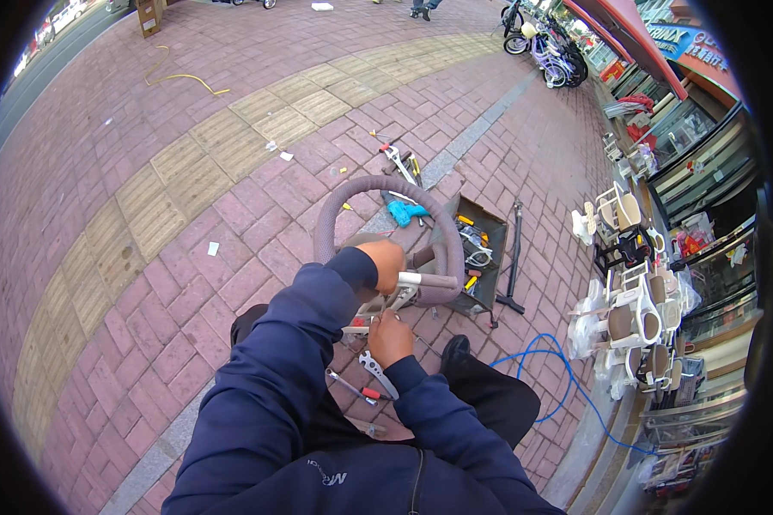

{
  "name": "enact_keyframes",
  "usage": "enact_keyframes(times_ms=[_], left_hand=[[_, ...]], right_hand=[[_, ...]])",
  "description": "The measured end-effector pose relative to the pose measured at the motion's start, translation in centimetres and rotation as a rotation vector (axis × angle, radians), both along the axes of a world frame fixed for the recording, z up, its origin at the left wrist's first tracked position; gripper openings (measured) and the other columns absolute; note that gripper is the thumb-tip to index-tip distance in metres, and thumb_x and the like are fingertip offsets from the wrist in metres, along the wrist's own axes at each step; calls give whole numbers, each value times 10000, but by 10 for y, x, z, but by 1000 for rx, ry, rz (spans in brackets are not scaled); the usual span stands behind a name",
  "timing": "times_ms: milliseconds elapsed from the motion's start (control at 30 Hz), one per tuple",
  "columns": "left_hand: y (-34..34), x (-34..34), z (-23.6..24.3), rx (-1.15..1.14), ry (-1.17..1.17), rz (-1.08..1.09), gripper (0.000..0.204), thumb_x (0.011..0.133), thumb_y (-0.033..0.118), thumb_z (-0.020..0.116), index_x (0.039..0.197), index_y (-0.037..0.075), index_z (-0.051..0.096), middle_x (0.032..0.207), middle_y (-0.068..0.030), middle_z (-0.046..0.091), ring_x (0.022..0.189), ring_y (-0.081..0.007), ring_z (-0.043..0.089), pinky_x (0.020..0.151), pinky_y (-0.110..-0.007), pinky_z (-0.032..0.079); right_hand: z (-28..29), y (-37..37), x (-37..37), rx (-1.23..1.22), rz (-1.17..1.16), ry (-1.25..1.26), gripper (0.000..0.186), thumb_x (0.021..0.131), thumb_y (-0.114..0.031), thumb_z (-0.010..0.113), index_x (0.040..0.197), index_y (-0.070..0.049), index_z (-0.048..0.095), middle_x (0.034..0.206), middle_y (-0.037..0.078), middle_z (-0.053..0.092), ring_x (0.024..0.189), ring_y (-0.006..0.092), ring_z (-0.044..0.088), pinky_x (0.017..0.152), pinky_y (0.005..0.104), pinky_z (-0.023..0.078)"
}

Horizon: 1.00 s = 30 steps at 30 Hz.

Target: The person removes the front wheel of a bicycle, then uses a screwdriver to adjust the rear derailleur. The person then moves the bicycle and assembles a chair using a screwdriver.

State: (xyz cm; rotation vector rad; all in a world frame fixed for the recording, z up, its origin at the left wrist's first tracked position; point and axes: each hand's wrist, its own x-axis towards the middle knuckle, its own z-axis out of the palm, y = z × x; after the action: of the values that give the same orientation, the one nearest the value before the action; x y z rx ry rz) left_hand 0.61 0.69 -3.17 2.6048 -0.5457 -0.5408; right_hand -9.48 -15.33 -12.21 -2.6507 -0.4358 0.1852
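In front of me stands a frame of pale tubes (410,279) with a large ring (322,227) wrapped in grey-brown fabric. My left hand (384,264) is closed at the frame, just inside the ring, beside a white tube end; its fingertips are hidden. Lower down, my right hand (391,337) is closed against the frame's underside, and what its fingers grip is too small to make out. Right below it lies a silver wrench (374,371) with holes in its handle. Next to that is a metal tool with a red part (369,393).
An open metal toolbox (498,225) with several tools stands beyond the ring, near a turquoise power tool (405,212). A black floor pump (515,257) lies to its right. A blue hose (567,360) runs toward white child seats (636,318) by the shopfront. Bicycles (550,56) stand farther off.
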Motion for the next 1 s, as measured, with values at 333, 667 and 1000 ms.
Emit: enact_keyframes(times_ms=[333, 667, 1000], left_hand=[[3, -2, 6, 10, -43, -4, 217, 630, 174, 716, 816, 72, 764, 772, -183, 704, 768, -375, 684, 730, -454, 550], [2, -4, 10, 12, -44, 11, 215, 627, 178, 743, 782, 31, 770, 771, -208, 708, 768, -353, 709, 716, -428, 561], [4, -2, 10, -27, -51, 18, 202, 623, 175, 735, 774, 43, 764, 750, -204, 698, 745, -361, 699, 700, -439, 556]], right_hand=[[28, -12, 16, 92, 110, 233, 273, 888, -238, 571, 824, 17, 648, 792, 264, 683, 762, 455, 678, 747, 555, 533], [75, -11, 28, 495, -78, 833, 238, 899, -147, 540, 840, 50, 660, 632, 125, 664, 449, 183, 604, 461, 325, 486], [72, -11, 35, 717, -146, 939, 180, 903, -113, 531, 878, 18, 650, 548, 82, 559, 375, 147, 460, 358, 290, 302]])
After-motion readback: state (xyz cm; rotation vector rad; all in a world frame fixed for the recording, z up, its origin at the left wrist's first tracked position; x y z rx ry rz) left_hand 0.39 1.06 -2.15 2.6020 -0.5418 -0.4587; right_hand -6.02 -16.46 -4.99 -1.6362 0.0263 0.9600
